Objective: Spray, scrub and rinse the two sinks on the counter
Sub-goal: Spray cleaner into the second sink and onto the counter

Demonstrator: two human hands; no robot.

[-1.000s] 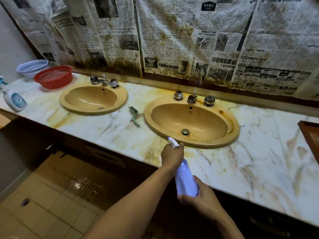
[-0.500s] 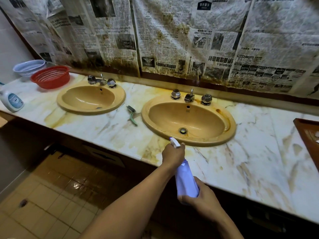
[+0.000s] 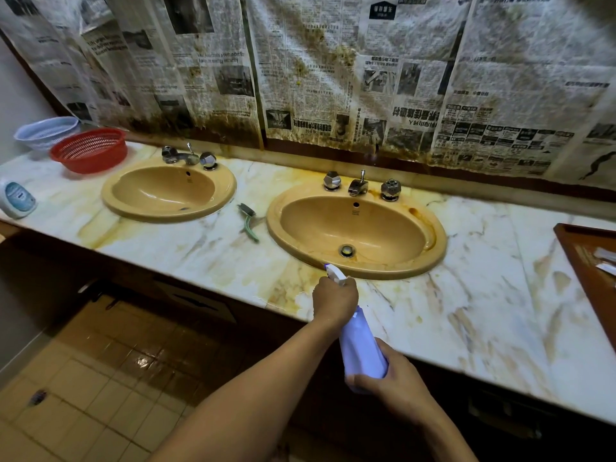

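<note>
Two tan oval sinks are set in a stained marble counter (image 3: 466,295): the left sink (image 3: 133,211) and the right sink (image 3: 436,248), each with chrome taps behind it. A pale purple spray bottle (image 3: 360,351) is tilted with its white nozzle over the near rim of the right sink. My left hand (image 3: 335,300) grips the bottle's trigger head. My right hand (image 3: 396,385) holds the bottle's base from below. A green-handled brush (image 3: 248,221) lies on the counter between the two sinks.
A red basket (image 3: 90,150) and a pale blue basket (image 3: 45,131) stand at the far left of the counter. A white bottle (image 3: 16,198) stands at the left edge. A brown tray (image 3: 590,261) sits at the right. Stained newspaper covers the wall. Tiled floor lies below left.
The view has shifted slightly, so the sinks sit a little further left and lower in frame. Both hands keep the same hold on the spray bottle near the right sink's rim.
</note>
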